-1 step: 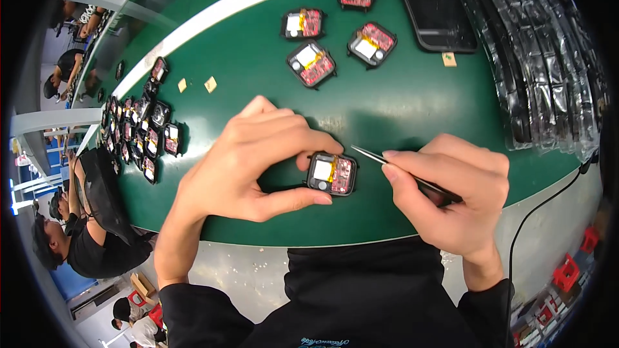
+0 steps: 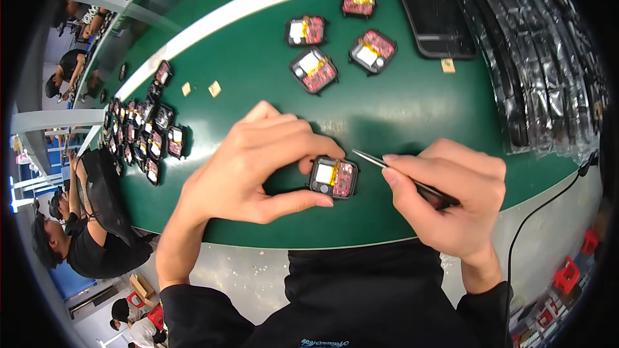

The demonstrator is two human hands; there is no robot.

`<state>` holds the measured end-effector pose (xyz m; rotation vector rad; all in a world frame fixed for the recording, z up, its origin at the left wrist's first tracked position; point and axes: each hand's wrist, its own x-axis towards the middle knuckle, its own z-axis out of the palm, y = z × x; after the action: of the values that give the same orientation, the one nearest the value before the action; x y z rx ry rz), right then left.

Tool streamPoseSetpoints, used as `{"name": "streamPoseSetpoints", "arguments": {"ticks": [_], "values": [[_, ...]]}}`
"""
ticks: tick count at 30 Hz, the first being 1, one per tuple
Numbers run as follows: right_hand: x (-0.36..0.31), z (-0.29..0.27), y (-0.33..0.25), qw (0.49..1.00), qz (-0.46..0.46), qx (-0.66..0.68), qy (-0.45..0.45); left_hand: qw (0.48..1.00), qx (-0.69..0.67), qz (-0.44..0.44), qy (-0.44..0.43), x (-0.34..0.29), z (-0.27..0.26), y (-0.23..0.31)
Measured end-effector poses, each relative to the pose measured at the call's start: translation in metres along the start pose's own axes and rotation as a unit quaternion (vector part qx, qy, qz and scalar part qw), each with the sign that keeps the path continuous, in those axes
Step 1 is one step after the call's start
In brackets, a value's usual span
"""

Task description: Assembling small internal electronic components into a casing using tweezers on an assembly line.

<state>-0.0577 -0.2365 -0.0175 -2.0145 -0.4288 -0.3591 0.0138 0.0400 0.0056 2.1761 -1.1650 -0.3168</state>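
Observation:
On the green table in front of me lies a small black watch-like case point(image 2: 334, 178) with its inside showing: a red circuit board, a white block and yellow tape. My left hand point(image 2: 258, 167) grips it between thumb and forefinger, the fingers curled around its far left side. A pair of tweezers point(image 2: 371, 158) is pinched in my right hand point(image 2: 451, 193). Their tips point left and stop just short of the case's upper right corner. Most of the tweezers' rear part is hidden by my fingers.
Beyond my hands lie several similar open cases point(image 2: 314, 69), with a larger cluster point(image 2: 153, 145) at the left. A black phone-like slab point(image 2: 445, 42) and plastic-wrapped black strips point(image 2: 535, 90) occupy the right. Small tan squares point(image 2: 215, 89) are scattered about. A co-worker point(image 2: 84, 245) sits at the left.
The whole view has shifted very slightly, so the table things appear a little lower. Both hands keep their grips, and the tweezers' tips stay beside the case.

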Motion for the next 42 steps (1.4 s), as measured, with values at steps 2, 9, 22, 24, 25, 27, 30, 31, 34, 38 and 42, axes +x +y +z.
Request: {"name": "streamPoseSetpoints", "arguments": {"ticks": [2,9,22,24,25,27,30,31,34,38,42], "values": [[-0.002,0.002,0.0,1.0,-0.004,0.003,0.017,1.0,-0.002,-0.008,-0.007,-0.002,0.002,0.001],[-0.006,0.004,-0.002,0.999,0.019,0.018,0.032,0.992,0.101,0.013,0.074,0.002,0.01,0.001],[-0.004,0.004,-0.008,0.998,0.021,0.044,0.038,0.818,0.44,-0.272,0.252,-0.061,-0.136,-0.135],[0.0,0.007,-0.01,0.998,0.02,0.042,0.032,0.756,0.489,-0.363,0.239,-0.115,-0.163,-0.195],[-0.002,0.007,-0.007,0.999,0.017,0.036,0.037,0.74,0.488,-0.398,0.237,-0.128,-0.169,-0.21],[-0.007,0.006,-0.007,0.998,0.029,0.032,0.044,0.75,0.399,-0.471,0.237,-0.137,-0.176,-0.22],[-0.012,0.002,-0.01,0.998,0.043,0.034,0.037,0.772,0.371,-0.433,0.282,-0.16,-0.176,-0.221],[-0.013,0.003,-0.01,0.998,0.026,0.025,0.047,0.783,0.349,-0.425,0.29,-0.158,-0.175,-0.218],[-0.015,0.0,-0.009,0.998,0.042,0.003,0.05,0.883,0.221,-0.292,0.293,-0.104,-0.149,-0.16],[-0.008,-0.002,-0.009,0.998,0.035,-0.005,0.049,0.984,0.098,-0.089,0.119,-0.043,-0.078,-0.035],[0.0,0.004,-0.01,0.999,0.022,0.018,0.042,0.998,0.046,-0.007,0.03,-0.034,-0.014,0.019]]}}
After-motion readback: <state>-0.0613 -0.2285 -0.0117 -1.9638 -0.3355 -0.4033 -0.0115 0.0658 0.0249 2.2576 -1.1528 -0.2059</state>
